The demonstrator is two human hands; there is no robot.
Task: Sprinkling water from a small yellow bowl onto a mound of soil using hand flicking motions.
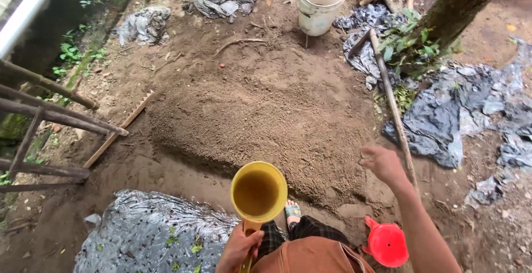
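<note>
Yellow scoop [258, 193] gripped by left hand [239, 248]; right hand [382, 163] open above soil mound [260, 118], red scoop [387, 243] nearby.

left hand [238, 246] gripping yellow scoop [258, 191] (brown liquid inside)

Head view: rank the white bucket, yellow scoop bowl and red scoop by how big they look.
1. White bucket, though farthest away.
2. Yellow scoop, held by the left hand.
3. Red scoop on the soil.
The two scoops look close; nearness makes their order unsure.
</note>
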